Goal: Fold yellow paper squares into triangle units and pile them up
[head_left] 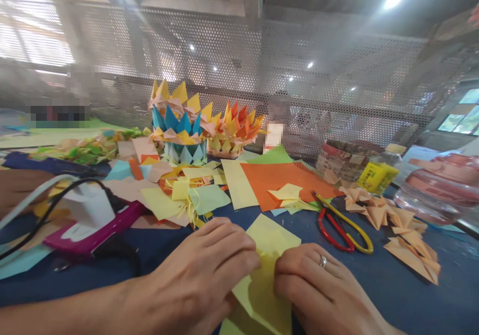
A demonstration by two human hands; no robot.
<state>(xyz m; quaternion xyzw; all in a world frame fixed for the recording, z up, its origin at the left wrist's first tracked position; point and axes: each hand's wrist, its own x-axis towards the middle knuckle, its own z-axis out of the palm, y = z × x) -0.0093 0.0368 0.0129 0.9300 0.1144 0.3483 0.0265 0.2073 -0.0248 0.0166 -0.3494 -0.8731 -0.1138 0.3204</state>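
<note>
Both my hands lie palm-down on a yellow paper sheet [266, 255] on the blue table [392, 295], directly in front of me. My left hand [202, 275] has its fingers curled, their tips pressing the sheet from the left; my right hand [318, 290], a ring [323, 261] on one finger, presses it from the right, fingers bent. The two hands nearly touch over the sheet. Neither hand lifts it; both pin it flat. Just right of the sheet: scissors [340, 225] with red and yellow handles. Behind: an orange sheet [277, 177], loose paper scraps, and spiky folded paper crowns [179, 120]. Far left: a pink phone [97, 230] with cables.
</note>
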